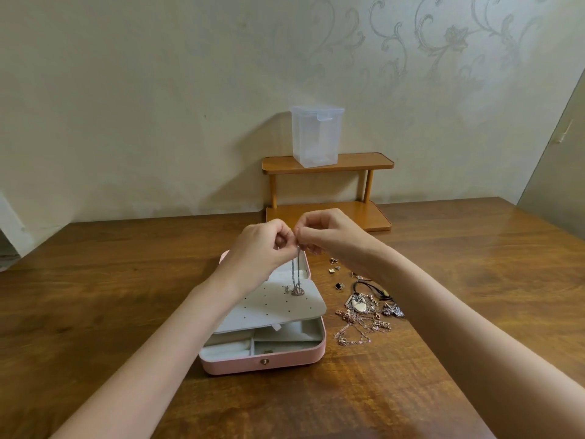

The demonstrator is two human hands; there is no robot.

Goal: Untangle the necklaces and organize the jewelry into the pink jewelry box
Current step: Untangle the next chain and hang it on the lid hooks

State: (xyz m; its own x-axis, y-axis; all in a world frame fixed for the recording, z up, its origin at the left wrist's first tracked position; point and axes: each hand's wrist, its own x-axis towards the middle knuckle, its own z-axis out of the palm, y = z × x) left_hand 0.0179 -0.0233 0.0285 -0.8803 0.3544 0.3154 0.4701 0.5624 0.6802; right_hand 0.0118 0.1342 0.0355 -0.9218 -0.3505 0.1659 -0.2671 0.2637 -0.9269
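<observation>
Hanging toward 6 o'clock from both hands' pinching fingers, the silver necklace dangles upright over the pink jewelry box.

Worktop: dark wood, glossy varnish, visible grain. Jewelry box: smooth pink shell, matt pale lining, metal snap. Necklace: fine silvery metal chain. Tangled jewelry: shiny rose and silver metal, black cord. Container: frosted translucent plastic. Small shelf: smooth orange-brown wood.
</observation>
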